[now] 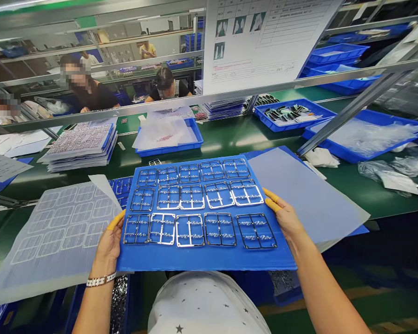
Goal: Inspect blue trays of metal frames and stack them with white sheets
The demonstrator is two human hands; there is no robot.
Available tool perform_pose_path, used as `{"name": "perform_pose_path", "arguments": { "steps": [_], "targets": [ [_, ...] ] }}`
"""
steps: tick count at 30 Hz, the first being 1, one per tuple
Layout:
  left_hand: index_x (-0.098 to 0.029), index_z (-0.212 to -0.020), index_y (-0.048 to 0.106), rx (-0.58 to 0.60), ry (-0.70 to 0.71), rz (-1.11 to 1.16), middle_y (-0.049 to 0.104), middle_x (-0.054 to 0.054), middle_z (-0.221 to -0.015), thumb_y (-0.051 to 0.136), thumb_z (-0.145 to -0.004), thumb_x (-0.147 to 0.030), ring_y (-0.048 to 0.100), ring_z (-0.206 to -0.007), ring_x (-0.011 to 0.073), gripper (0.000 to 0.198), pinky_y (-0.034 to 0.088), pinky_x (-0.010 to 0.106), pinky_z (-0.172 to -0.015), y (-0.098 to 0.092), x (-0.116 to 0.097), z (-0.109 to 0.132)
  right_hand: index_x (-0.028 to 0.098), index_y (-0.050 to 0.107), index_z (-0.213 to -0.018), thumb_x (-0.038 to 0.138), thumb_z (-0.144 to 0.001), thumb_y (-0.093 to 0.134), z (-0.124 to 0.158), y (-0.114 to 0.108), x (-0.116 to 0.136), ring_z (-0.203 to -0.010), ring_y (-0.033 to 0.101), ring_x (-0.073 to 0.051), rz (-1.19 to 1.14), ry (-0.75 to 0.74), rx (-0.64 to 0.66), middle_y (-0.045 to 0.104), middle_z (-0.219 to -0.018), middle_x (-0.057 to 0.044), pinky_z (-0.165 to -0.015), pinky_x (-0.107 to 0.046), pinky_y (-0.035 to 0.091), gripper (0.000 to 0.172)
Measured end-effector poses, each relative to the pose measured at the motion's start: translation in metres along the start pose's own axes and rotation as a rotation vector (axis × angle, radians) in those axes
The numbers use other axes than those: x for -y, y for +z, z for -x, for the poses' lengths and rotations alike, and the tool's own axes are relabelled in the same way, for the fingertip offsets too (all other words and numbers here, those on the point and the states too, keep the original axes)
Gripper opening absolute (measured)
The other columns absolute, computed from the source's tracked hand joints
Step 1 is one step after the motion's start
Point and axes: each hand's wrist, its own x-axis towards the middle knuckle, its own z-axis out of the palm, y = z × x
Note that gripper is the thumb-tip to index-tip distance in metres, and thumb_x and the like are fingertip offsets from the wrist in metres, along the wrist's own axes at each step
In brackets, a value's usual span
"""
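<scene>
Left fingers (116, 220) and right fingers (273, 205) pinch the blue board (209, 260) — some hidden underneath.

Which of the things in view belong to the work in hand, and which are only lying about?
In the work:
- blue board, held at its sides by the left fingers and right fingers
- metal frames on it
- probably the left sheet, showing similar outlines

Apparently only lying about:
- paper stack
- middle tray
- plastic bags
</scene>
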Motion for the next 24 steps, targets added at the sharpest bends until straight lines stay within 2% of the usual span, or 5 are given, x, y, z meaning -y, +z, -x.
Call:
{"name": "perform_pose_path", "arguments": {
  "steps": [7,14,20,24],
  "targets": [
    [-0.016,-0.099,0.079,-0.025,-0.018,0.027,0.079,0.004,-0.088,0.076,-0.079,-0.019,0.072,-0.072,0.0136,0.021,0.060,0.020,-0.064,-0.0008,0.0031,-0.0018,0.028,0.068,-0.132,0.035,-0.073,0.082,0.0039,0.0010,0.0024,-0.081,0.076,-0.026,-0.013,0.007,-0.027,0.079,-0.103,-0.004,-0.060,-0.032,0.063,0.062],
    [-0.015,-0.106,0.078,-0.018,0.008,-0.008,0.078,0.005,-0.091,0.073,-0.080,-0.020,0.073,-0.075,0.0153,0.026,0.060,0.022,-0.064,-0.0050,0.0069,-0.0057,0.026,0.067,-0.135,0.037,-0.071,0.084,0.0045,-0.0018,0.0006,-0.088,0.076,-0.029,-0.022,0.003,-0.032,0.079,-0.106,-0.006,-0.070,-0.038,0.065,0.067],
    [-0.016,-0.108,0.078,0.020,0.011,-0.031,0.078,0.005,-0.092,0.076,-0.076,-0.021,0.073,-0.075,0.0160,0.032,0.059,0.021,-0.061,-0.0040,0.0064,-0.0050,0.026,0.067,-0.136,0.038,-0.071,0.084,0.0035,-0.0052,-0.0025,-0.084,0.076,-0.029,-0.028,-0.008,-0.025,0.079,-0.104,-0.007,-0.067,-0.039,0.065,0.068],
    [-0.014,-0.105,0.078,-0.013,0.025,-0.041,0.079,0.007,-0.091,0.075,-0.076,-0.022,0.073,-0.075,0.0166,0.031,0.059,0.022,-0.062,-0.0063,0.0082,-0.0085,0.027,0.067,-0.136,0.039,-0.072,0.083,0.0045,-0.0073,-0.0022,-0.086,0.076,-0.029,-0.030,-0.021,-0.013,0.079,-0.105,-0.007,-0.068,-0.038,0.064,0.067]
  ]
}}
